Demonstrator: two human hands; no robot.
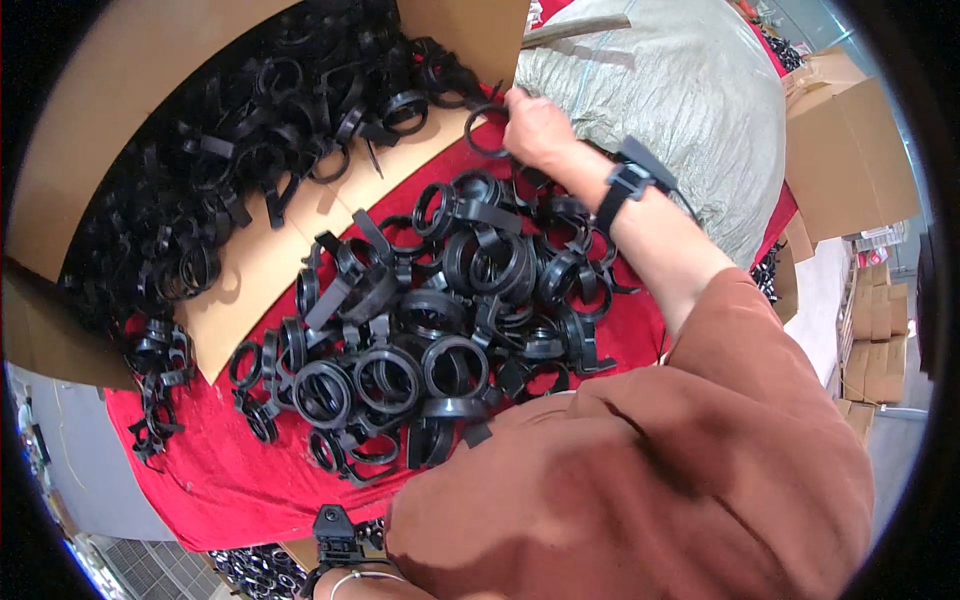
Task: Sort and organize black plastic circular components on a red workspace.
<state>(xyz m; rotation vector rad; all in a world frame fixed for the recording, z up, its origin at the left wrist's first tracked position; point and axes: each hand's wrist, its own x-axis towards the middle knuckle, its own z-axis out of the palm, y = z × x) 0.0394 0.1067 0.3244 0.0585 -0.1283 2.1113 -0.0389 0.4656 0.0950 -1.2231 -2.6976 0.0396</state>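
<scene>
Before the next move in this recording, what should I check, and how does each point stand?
1. Right hand has hold of a black ring: ok, fingers at its edge.
2. Ring lifted free of the pile of rings: ok, it sits apart, by the cardboard box.
3. Left hand in sight: not ok; only a wrist at the lower edge shows.
4. Red cloth lies flat under the pile: ok.
5. Grip firm: cannot tell.
6. Wrist strap in place: ok.
</scene>
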